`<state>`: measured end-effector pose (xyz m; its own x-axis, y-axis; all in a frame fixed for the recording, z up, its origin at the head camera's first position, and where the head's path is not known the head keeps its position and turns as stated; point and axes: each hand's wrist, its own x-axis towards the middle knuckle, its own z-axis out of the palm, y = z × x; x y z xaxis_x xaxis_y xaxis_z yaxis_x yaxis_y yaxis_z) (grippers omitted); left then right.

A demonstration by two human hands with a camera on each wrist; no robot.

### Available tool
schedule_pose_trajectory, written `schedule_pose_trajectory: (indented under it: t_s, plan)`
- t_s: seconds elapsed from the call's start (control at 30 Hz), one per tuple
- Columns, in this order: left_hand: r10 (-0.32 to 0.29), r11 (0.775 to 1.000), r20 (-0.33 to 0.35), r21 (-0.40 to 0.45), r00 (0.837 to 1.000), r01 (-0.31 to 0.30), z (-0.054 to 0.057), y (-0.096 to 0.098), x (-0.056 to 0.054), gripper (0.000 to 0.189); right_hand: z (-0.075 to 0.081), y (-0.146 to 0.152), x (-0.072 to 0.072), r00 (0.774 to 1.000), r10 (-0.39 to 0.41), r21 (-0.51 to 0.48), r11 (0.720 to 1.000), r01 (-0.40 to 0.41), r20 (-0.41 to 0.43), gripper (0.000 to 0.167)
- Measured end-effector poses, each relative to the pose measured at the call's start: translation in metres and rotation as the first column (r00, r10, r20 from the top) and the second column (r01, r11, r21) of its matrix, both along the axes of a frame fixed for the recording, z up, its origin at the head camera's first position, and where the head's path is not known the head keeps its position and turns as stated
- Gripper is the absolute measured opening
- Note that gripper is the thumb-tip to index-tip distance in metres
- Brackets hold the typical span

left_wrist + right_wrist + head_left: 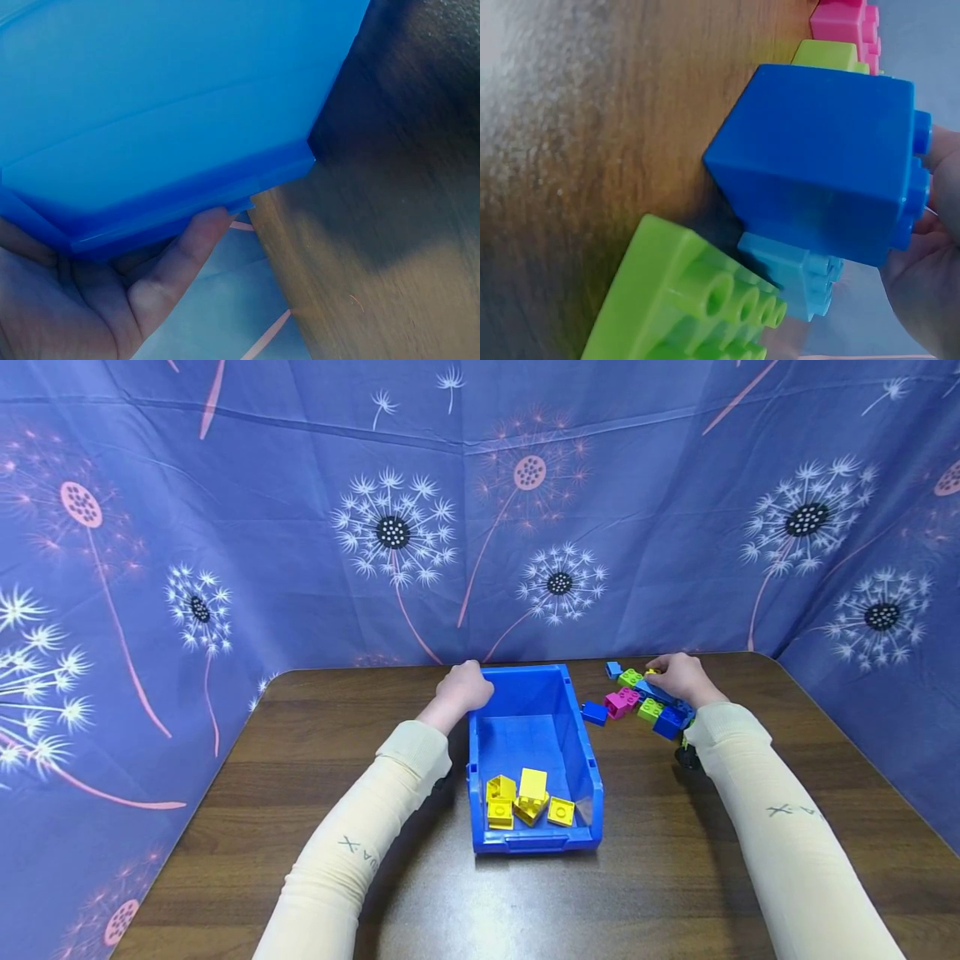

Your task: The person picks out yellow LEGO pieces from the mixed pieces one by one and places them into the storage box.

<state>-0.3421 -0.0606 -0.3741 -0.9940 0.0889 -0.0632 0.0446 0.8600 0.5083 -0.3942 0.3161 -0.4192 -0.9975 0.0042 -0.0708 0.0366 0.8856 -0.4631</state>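
Observation:
My left hand (465, 686) grips the back left rim of a blue plastic bin (536, 842). In the left wrist view a digit (187, 251) lies along the rim of the bin's wall. Several yellow building blocks (533, 783) lie in the front of the bin. To the bin's right, my right hand (681, 678) reaches over a pile of coloured blocks, with a small yellow block (652, 672) at its fingertips, apparently pinched. A large blue block (817, 150) hides most of the right fingers in the right wrist view.
Beside the bin lie pink blocks (621, 702), a dark blue block (595, 713), a green block (630, 677) and a light blue block (613, 669). They rest on the brown wooden table (337, 760). A blue dandelion-print cloth (300, 527) hangs behind it.

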Motion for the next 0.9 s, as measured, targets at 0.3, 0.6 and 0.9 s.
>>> schedule_pose_trajectory:
  t_s: [0.3, 0.6, 0.9]
  plan:
    - [-0.006, 1.0, 0.012, 0.002, 1.0, 0.006, 0.001, -0.002, -0.004, 0.033, 0.005, 0.0, 0.0, 1.0, -0.008, 0.001, 1.0, 0.008, -0.025, 0.042]
    - [-0.016, 1.0, 0.017, 0.002, 1.0, 0.016, 0.002, -0.002, -0.005, 0.035, 0.016, 0.0, 0.003, 1.0, 0.023, 0.013, 1.0, -0.023, -0.013, 0.041]
    - [-0.004, 0.999, 0.005, -0.049, 1.0, 0.004, 0.002, 0.001, -0.007, 0.037, 0.023, -0.002, 0.004, 0.996, 0.073, 0.035, 0.997, -0.071, -0.053, 0.04]
